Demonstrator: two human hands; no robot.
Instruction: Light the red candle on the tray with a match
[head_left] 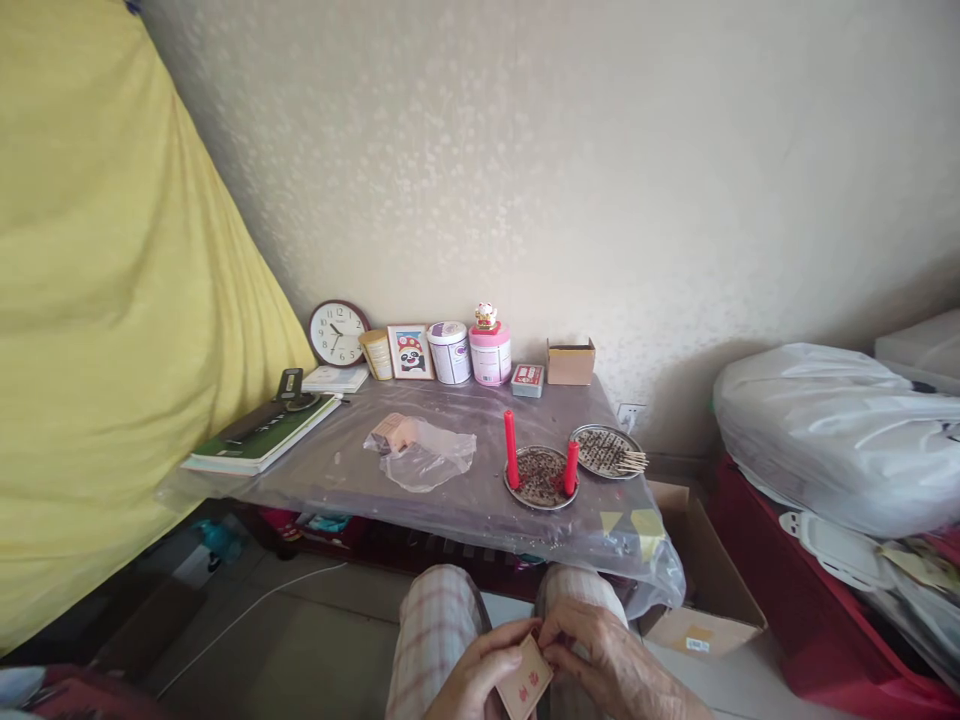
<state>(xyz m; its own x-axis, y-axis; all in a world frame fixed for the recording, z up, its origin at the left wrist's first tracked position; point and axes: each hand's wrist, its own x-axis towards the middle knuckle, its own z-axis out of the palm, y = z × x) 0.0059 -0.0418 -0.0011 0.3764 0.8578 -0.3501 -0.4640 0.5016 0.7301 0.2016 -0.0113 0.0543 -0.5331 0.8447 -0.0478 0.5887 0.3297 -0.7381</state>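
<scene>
At the bottom of the view my left hand (480,672) and my right hand (600,660) are closed together on a small tan box with red print (527,682), held above my lap in checked trousers (439,630). Ahead stands a low table (360,480) under clear plastic sheeting. On it, two red candles (511,450) stand in a round metal dish (540,478), and a second dish (604,450) holds several thin sticks.
Along the wall stand a round clock (337,332), a framed picture (410,352), two canisters (450,352), and a small cardboard box (570,362). A plastic bag (420,452) and books (262,432) lie on the table. A yellow cloth (97,300) hangs left; an open carton (705,590) and white bag (832,430) sit right.
</scene>
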